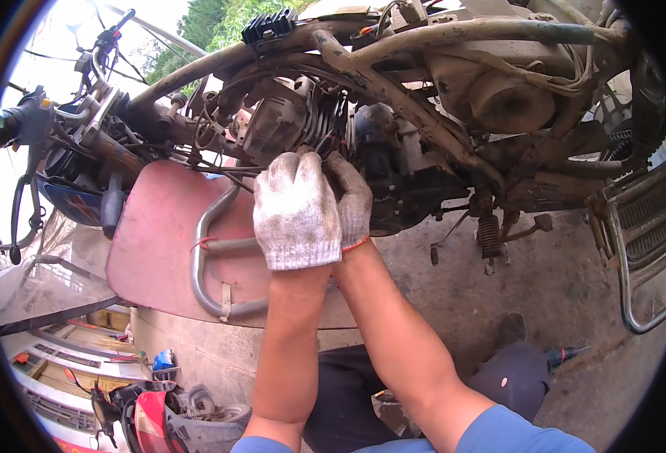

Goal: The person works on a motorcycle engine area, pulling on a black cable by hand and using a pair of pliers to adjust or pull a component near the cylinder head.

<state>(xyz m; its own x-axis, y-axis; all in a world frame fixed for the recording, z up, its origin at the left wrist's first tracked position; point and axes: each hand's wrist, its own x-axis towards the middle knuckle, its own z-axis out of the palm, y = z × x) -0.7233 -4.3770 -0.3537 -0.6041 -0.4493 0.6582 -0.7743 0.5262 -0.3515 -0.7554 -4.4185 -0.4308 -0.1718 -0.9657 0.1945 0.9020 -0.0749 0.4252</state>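
Observation:
My left hand (296,210), in a dirty white knit glove, is closed at the engine of a stripped motorcycle, its fingers curled out of sight. My right hand (352,198), gloved with an orange-red cuff edge, presses close beside it, also closed. Thin dark wires (338,136) with a touch of red rise just above both fingertips. What either hand pinches is hidden behind the gloves. The finned engine cylinder (276,124) is right above my left hand, and the dark crankcase (378,143) is to the right of my right hand.
The brown motorcycle frame (416,113) spans the top, with a black finned block (269,26) on its tube. A pink board (155,234) and bent metal bar (201,257) lie at left. A screwdriver-like tool (567,355) is by my knee; a red scooter (152,419) stands lower left.

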